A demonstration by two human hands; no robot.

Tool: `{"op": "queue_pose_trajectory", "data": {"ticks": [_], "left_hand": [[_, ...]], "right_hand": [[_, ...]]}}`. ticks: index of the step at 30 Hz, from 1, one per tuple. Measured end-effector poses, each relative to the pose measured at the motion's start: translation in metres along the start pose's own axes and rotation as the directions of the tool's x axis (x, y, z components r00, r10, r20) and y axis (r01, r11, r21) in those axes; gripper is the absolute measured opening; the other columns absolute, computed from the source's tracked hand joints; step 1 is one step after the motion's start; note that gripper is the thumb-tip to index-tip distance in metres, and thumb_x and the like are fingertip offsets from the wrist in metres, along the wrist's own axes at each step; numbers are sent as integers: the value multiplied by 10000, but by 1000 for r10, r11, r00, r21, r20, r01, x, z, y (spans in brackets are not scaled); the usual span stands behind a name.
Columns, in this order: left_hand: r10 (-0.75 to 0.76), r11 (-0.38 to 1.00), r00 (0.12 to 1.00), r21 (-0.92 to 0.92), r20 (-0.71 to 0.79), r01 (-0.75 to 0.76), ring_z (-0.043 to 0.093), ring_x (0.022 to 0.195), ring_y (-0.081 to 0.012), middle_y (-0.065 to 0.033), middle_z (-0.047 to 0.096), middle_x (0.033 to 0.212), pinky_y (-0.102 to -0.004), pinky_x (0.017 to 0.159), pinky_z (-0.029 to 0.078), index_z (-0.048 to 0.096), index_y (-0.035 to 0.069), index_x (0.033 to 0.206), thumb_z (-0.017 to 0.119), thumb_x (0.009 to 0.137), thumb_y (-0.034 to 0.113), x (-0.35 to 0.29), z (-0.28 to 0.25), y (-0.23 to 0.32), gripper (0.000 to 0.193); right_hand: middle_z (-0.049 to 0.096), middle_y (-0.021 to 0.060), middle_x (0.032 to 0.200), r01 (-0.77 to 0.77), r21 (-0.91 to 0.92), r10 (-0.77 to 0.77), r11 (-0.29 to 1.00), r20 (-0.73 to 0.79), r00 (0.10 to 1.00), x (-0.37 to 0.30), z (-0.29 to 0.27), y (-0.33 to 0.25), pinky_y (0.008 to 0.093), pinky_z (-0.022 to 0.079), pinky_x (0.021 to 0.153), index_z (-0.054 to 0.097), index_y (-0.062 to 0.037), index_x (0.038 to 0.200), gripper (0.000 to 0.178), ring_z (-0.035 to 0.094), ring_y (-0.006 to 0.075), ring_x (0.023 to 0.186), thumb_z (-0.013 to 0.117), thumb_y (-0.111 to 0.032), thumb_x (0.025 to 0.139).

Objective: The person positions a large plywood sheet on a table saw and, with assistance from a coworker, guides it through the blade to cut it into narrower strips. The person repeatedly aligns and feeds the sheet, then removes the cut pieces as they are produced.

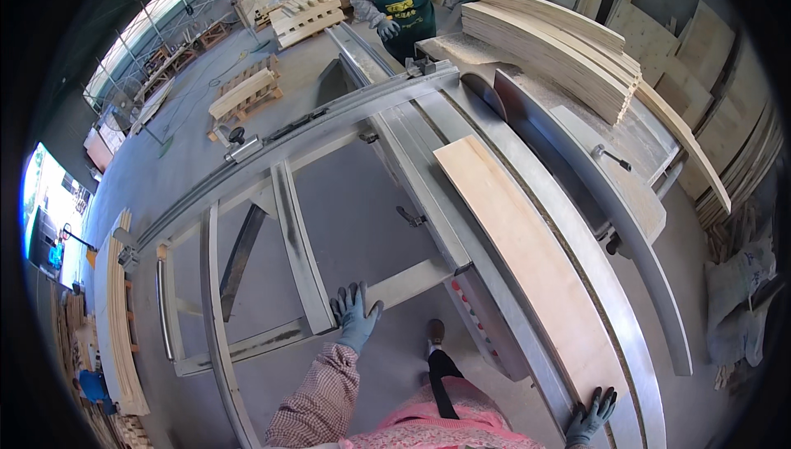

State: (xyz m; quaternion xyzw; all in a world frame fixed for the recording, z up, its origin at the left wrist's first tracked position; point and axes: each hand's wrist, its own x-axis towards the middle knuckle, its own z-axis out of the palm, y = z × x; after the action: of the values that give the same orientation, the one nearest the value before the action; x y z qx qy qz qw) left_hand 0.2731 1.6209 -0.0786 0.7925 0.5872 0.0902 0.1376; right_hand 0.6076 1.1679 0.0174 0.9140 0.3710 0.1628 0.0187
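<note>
A long pale plywood strip (527, 239) lies lengthwise on the metal sliding table (643, 391) of a panel saw. My right hand (590, 418), in a grey-blue glove with dark fingertips, rests on the strip's near end with its fingers spread. My left hand (356, 317), gloved alike, lies with fingers stretched out on the near bar of the saw's outrigger frame (404, 282). Beyond the strip's far end stands the round saw blade (483, 95). A tall curved-looking fence plate (606, 181) runs along the strip's right side, apart from it.
Across the saw a co-worker in a green apron (409, 12) stands by a stack of plywood strips (548, 49). Wooden pallets (247, 95) sit on the floor at the far left. Sheets lean on the right wall, above a white sack (739, 305). More boards (119, 325) lie at the left.
</note>
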Motion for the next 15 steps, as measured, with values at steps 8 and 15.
{"op": "queue_pose_trajectory", "data": {"ticks": [8,15], "left_hand": [[433,884,886,-116,-165,-454,232,1291,-415,-242,317,1365,-530,1074,117,354,-57,1301,509,844,392,-61,20,222,659],[450,882,881,-81,-143,-464,185,1313,-433,-324,257,1370,-497,1086,120,352,-169,1234,465,862,439,-120,78,305,722]], "right_hand": [[394,229,1340,50,188,-49,981,-12,999,-76,0,117,546,298,989,488,-98,1279,489,355,432,1224,510,-325,847],[365,242,1356,-26,239,24,971,12,1000,-168,-8,146,567,268,1001,488,-95,1277,491,322,454,1235,538,-282,826]]}}
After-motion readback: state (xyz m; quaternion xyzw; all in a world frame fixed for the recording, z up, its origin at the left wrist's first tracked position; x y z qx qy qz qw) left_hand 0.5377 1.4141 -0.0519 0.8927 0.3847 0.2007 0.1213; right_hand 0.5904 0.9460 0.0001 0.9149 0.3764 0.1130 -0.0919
